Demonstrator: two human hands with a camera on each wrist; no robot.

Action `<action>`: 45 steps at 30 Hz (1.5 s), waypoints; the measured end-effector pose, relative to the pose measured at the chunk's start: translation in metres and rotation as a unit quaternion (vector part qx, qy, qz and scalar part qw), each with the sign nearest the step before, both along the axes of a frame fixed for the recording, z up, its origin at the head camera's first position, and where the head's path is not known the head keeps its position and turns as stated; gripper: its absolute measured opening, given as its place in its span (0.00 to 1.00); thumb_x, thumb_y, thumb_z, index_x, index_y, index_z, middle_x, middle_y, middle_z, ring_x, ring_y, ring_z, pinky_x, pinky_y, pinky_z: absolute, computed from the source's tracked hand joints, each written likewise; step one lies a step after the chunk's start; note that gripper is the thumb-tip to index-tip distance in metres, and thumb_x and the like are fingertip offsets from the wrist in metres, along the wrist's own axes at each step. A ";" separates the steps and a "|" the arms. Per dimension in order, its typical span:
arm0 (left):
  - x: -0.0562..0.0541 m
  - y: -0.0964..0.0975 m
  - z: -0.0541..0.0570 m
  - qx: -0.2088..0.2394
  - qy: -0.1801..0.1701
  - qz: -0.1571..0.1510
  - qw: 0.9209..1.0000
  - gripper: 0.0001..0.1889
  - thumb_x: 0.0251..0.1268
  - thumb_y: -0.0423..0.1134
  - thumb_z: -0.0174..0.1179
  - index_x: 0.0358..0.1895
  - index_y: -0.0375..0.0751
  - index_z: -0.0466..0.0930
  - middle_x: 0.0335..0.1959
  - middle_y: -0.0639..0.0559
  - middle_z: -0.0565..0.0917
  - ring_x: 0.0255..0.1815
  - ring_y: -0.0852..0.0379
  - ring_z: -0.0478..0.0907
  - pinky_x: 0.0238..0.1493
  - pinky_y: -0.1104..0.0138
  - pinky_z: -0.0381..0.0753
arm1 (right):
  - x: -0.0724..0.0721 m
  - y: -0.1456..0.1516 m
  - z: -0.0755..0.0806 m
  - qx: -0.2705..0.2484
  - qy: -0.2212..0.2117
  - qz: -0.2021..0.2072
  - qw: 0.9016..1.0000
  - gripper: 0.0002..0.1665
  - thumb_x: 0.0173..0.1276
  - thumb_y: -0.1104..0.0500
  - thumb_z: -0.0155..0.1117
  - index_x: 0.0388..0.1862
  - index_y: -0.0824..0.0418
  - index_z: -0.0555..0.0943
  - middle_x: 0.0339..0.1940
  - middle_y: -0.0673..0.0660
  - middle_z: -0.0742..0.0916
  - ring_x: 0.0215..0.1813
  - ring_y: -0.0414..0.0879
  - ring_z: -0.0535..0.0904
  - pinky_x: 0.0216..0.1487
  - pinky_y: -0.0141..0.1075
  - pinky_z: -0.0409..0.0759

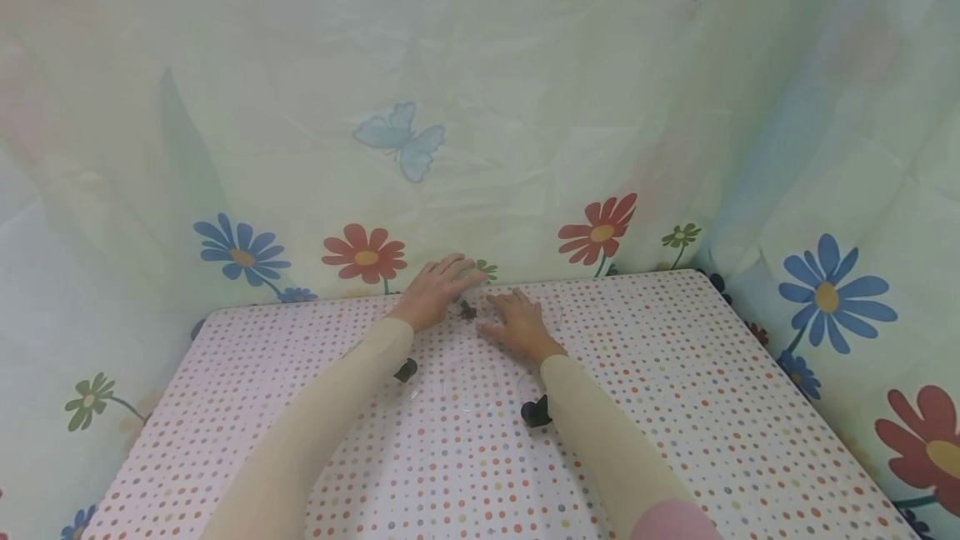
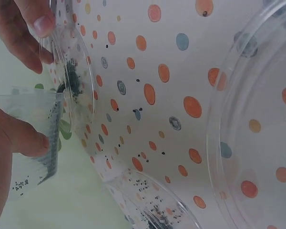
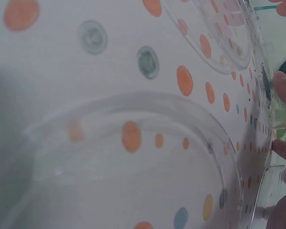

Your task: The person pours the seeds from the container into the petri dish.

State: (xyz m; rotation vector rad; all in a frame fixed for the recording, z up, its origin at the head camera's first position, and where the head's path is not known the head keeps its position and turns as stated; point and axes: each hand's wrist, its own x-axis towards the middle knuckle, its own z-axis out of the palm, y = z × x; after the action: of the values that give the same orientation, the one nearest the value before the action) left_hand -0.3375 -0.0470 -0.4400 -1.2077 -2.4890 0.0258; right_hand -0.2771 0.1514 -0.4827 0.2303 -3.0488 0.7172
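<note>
My left hand (image 1: 438, 292) grips a clear plastic cup (image 2: 35, 157), tilted, with dark granules along its lower wall. The cup's mouth is at a clear round dish (image 2: 91, 95) near the table's far edge, and a heap of dark granules (image 2: 72, 78) lies in that dish. On the dish's other side, my right hand (image 1: 517, 325) has its fingers spread, with fingertips (image 2: 43, 26) right at the rim. Only part of the right hand shows at the right edge of the right wrist view.
A second clear dish (image 2: 178, 202) holds some dark granules. Nearer me stands a large clear dish (image 3: 148, 98), with another dish rim (image 3: 207, 62) beyond it. Stray granules dot the spotted tabletop (image 1: 420, 457). A flowered cloth (image 1: 487, 40) hangs behind the table.
</note>
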 end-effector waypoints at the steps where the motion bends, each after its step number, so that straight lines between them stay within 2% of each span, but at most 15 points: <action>1: 0.000 0.000 0.000 0.000 0.000 0.000 1.000 0.40 0.57 0.26 0.63 0.70 0.63 0.63 0.72 0.53 0.66 0.76 0.51 0.58 0.70 0.53 0.68 | 0.000 -0.001 0.000 0.001 -0.001 0.000 1.000 0.41 0.67 0.36 0.57 0.73 0.54 0.65 0.74 0.60 0.69 0.80 0.62 0.48 0.73 0.69 0.44; 9: 0.002 -0.002 0.002 0.005 -0.014 0.002 1.000 0.39 0.57 0.25 0.62 0.70 0.62 0.64 0.73 0.52 0.66 0.76 0.50 0.57 0.71 0.52 0.67 | -0.003 -0.002 0.001 0.007 0.000 0.007 1.000 0.41 0.67 0.37 0.58 0.73 0.55 0.65 0.74 0.61 0.69 0.79 0.63 0.49 0.72 0.70 0.45; 18: 0.002 -0.003 -0.001 0.013 -0.007 0.002 1.000 0.40 0.57 0.25 0.62 0.70 0.62 0.64 0.73 0.52 0.66 0.76 0.50 0.58 0.70 0.52 0.68 | -0.005 -0.004 -0.002 0.005 -0.006 0.008 1.000 0.42 0.66 0.36 0.58 0.73 0.54 0.64 0.75 0.60 0.68 0.80 0.62 0.48 0.73 0.69 0.43; 31: 0.000 -0.003 -0.008 0.032 0.002 0.021 0.999 0.43 0.55 0.28 0.65 0.73 0.61 0.59 0.72 0.51 0.65 0.75 0.49 0.58 0.67 0.52 0.70 | -0.006 -0.003 -0.001 0.046 0.004 0.009 0.999 0.42 0.67 0.34 0.56 0.73 0.54 0.64 0.74 0.60 0.69 0.79 0.62 0.50 0.74 0.67 0.43; 39: -0.001 -0.004 -0.006 0.087 -0.032 0.018 0.996 0.45 0.51 0.25 0.66 0.72 0.59 0.60 0.71 0.51 0.65 0.75 0.49 0.58 0.65 0.51 0.72 | -0.011 0.001 0.003 0.062 0.001 0.017 0.998 0.43 0.67 0.33 0.54 0.74 0.53 0.64 0.75 0.59 0.69 0.80 0.61 0.49 0.74 0.67 0.41; 45: -0.001 -0.005 -0.007 0.099 -0.060 0.019 0.993 0.48 0.47 0.24 0.67 0.73 0.58 0.59 0.71 0.51 0.65 0.74 0.50 0.58 0.65 0.50 0.72 | -0.012 0.007 0.001 0.063 0.012 0.017 0.998 0.46 0.66 0.30 0.53 0.75 0.54 0.62 0.75 0.59 0.68 0.80 0.61 0.49 0.74 0.68 0.42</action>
State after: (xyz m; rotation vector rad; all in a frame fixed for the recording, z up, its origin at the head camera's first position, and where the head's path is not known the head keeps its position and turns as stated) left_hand -0.3386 -0.0521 -0.4472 -1.1073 -2.5454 -0.2856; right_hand -0.2893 0.1588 -0.4813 0.2907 -3.0776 0.5194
